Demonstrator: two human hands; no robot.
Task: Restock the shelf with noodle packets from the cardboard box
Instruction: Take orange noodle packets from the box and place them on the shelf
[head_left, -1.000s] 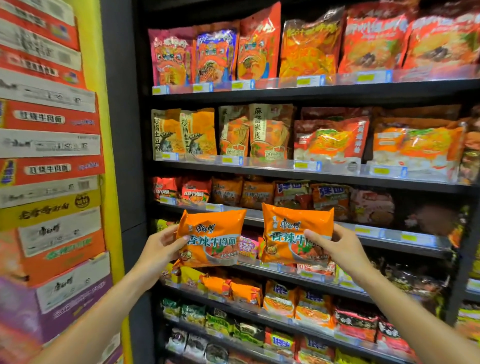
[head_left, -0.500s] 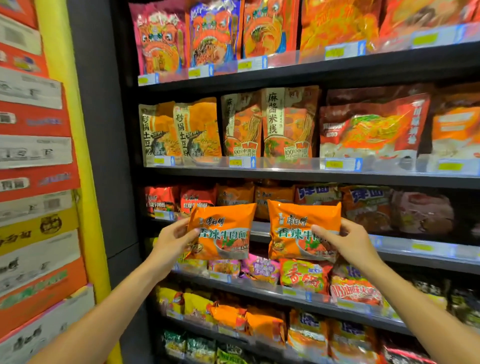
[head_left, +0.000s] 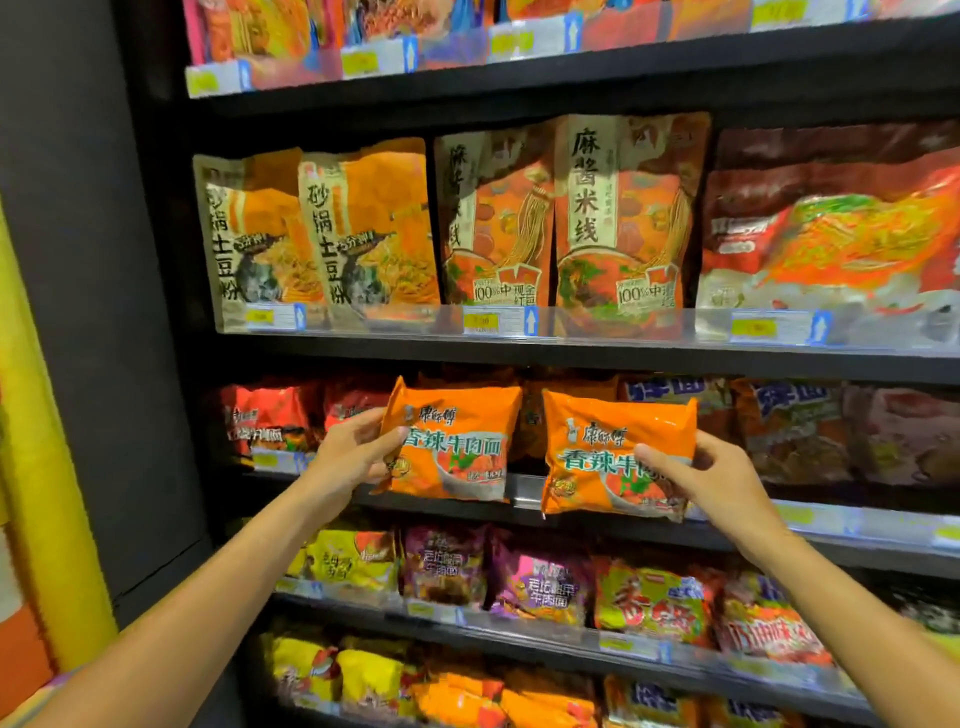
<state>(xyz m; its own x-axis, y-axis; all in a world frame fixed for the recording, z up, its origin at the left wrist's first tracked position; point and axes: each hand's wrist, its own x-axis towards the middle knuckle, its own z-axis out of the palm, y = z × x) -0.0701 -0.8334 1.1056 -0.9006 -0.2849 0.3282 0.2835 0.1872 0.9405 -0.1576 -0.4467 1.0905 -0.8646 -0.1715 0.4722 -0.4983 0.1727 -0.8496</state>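
Note:
I hold two orange noodle packets upright in front of the third shelf (head_left: 524, 488). My left hand (head_left: 348, 457) grips the left orange packet (head_left: 457, 441) by its left edge, thumb on the front. My right hand (head_left: 711, 478) grips the right orange packet (head_left: 608, 452) at its right side, thumb across the front. Both packets hang just ahead of the shelf lip, side by side, a small gap between them. Behind them, red and orange packets (head_left: 265, 415) stand in the same row. The cardboard box is out of view.
Black shelving holds rows of packets above (head_left: 571, 218) and below (head_left: 545, 577). A dark side panel (head_left: 104, 312) closes the left end. A yellow strip (head_left: 31, 415) and stacked cartons lie at the far left edge. Clear price rails front each shelf.
Both hands have carried the packets up and toward the third shelf. The view has closed in on the shelving, and the stacked cartons on the left have slid mostly out of view.

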